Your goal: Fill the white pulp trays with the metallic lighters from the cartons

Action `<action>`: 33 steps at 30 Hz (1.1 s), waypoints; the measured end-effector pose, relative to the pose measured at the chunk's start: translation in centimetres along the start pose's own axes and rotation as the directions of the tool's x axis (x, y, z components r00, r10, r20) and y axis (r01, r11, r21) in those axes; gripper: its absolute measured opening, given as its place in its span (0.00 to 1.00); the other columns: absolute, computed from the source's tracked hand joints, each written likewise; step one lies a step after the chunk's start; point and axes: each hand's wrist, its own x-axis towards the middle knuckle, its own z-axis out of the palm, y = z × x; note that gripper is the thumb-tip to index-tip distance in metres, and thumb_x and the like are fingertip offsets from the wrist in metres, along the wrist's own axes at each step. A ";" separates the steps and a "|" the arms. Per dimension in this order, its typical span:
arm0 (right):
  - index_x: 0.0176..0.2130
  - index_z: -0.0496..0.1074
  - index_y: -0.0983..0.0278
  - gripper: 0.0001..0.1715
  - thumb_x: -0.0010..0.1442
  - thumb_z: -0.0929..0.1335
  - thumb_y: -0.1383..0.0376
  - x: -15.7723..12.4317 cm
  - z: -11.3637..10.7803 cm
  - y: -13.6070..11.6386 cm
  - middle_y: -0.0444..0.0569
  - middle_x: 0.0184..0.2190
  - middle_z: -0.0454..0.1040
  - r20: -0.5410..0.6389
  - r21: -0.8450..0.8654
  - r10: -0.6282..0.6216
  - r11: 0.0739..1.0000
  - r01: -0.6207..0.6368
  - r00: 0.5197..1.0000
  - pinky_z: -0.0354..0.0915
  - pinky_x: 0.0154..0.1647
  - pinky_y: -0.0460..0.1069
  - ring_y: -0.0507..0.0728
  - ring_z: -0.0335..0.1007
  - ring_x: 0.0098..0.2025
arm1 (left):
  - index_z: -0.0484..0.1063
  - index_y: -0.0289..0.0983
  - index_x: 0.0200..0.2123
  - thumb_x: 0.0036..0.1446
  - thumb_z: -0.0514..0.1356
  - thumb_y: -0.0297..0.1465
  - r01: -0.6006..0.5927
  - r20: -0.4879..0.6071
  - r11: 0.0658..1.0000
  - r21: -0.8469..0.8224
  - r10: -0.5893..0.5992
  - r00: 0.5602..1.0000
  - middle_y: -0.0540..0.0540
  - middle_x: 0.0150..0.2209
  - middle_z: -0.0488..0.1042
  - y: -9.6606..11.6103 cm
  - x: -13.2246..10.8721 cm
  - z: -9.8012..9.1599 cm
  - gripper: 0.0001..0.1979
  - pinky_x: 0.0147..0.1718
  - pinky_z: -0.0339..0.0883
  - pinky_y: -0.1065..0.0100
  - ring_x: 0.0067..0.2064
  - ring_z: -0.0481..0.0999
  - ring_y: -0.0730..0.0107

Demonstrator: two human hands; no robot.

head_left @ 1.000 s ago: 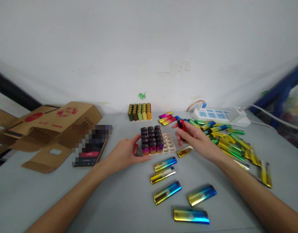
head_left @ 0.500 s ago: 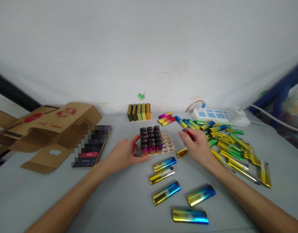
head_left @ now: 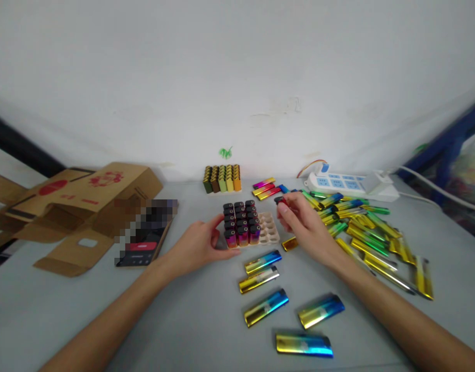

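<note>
A pale tray (head_left: 269, 227) holds several dark-topped purple lighters (head_left: 242, 232) upright in its left part; empty cups show on its right. Thumb and fingers of my left hand (head_left: 201, 242) are spread around the tray's left side, near the lighters. To the right of the tray my right hand (head_left: 305, 219) pinches a red lighter with a black top (head_left: 280, 200), raised above the table. Several blue-and-yellow lighters (head_left: 266, 307) lie flat in front of the tray. A gold one (head_left: 289, 243) lies partly behind my right hand.
Several green and yellow lighters (head_left: 371, 232) are piled at the right, before a white power strip (head_left: 338, 183). Another block of upright lighters (head_left: 223, 179) stands near the wall, with several pink and red lighters (head_left: 265, 188) beside it. A cardboard box (head_left: 101, 191) and a phone (head_left: 144, 240) are left.
My right hand has moved left toward the tray with the red lighter, whose black top now shows. My left hand has stayed in place.
</note>
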 end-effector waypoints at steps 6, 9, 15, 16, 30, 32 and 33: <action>0.55 0.74 0.58 0.18 0.72 0.69 0.52 0.2 0.5 0.7 0.53 0.51 0.76 -0.019 0.160 -0.053 0.985 0.056 0.998 0.79 0.43 0.54 0.59 0.79 0.47 | 0.73 0.37 0.49 0.51 0.70 0.54 -0.025 -0.002 0.997 -0.070 0.025 1.000 0.56 0.22 0.70 -0.2 0.1 -0.1 0.32 0.24 0.52 0.69 0.24 0.68 0.67; 0.52 0.76 0.57 0.16 0.70 0.72 0.52 0.2 0.7 0.6 0.51 0.46 0.80 -0.076 0.185 -0.040 0.981 0.054 0.996 0.79 0.50 0.57 0.60 0.80 0.48 | 0.73 0.37 0.47 0.51 0.70 0.55 -0.044 0.019 0.994 -0.100 0.046 0.999 0.55 0.24 0.71 -0.4 0.1 -0.2 0.31 0.24 0.53 0.69 0.25 0.67 0.68; 0.53 0.76 0.58 0.17 0.68 0.73 0.55 0.2 0.8 0.6 0.50 0.44 0.84 -0.034 0.150 -0.025 0.988 0.030 0.999 0.80 0.51 0.58 0.61 0.84 0.46 | 0.74 0.36 0.44 0.50 0.71 0.53 -0.057 0.038 0.993 -0.104 0.061 0.997 0.55 0.24 0.71 -0.4 0.0 -0.5 0.29 0.24 0.53 0.70 0.25 0.66 0.70; 0.54 0.76 0.58 0.17 0.69 0.72 0.55 0.2 0.8 0.6 0.51 0.44 0.85 -0.009 0.123 -0.024 0.992 0.025 1.000 0.80 0.50 0.58 0.61 0.84 0.46 | 0.74 0.36 0.44 0.50 0.70 0.54 -0.060 0.039 0.993 -0.100 0.064 0.997 0.55 0.24 0.71 -0.4 0.0 -0.5 0.30 0.24 0.52 0.70 0.25 0.66 0.70; 0.52 0.76 0.63 0.14 0.76 0.65 0.59 0.9 1.2 0.8 0.57 0.46 0.82 0.220 -0.349 -0.218 0.893 0.285 0.951 0.75 0.53 0.60 0.64 0.79 0.50 | 0.73 0.37 0.47 0.53 0.70 0.54 -0.081 0.024 0.996 -0.043 0.082 0.996 0.55 0.23 0.73 -0.5 0.0 -0.2 0.30 0.23 0.55 0.69 0.24 0.70 0.67; 0.53 0.77 0.64 0.18 0.78 0.62 0.58 1.0 0.8 0.8 0.58 0.49 0.82 0.206 -0.340 -0.217 0.898 0.278 0.954 0.73 0.58 0.61 0.64 0.78 0.55 | 0.73 0.37 0.47 0.53 0.69 0.54 -0.076 0.023 0.996 -0.036 0.077 0.997 0.55 0.23 0.73 -0.5 0.0 -0.2 0.30 0.23 0.54 0.69 0.24 0.70 0.67; 0.56 0.76 0.64 0.20 0.78 0.61 0.57 1.0 0.5 0.8 0.59 0.52 0.82 0.180 -0.334 -0.209 0.906 0.260 0.961 0.72 0.61 0.61 0.64 0.78 0.57 | 0.73 0.37 0.47 0.53 0.69 0.54 -0.073 0.021 0.997 -0.033 0.074 0.997 0.54 0.23 0.73 -0.5 0.0 -0.2 0.30 0.23 0.54 0.69 0.24 0.70 0.67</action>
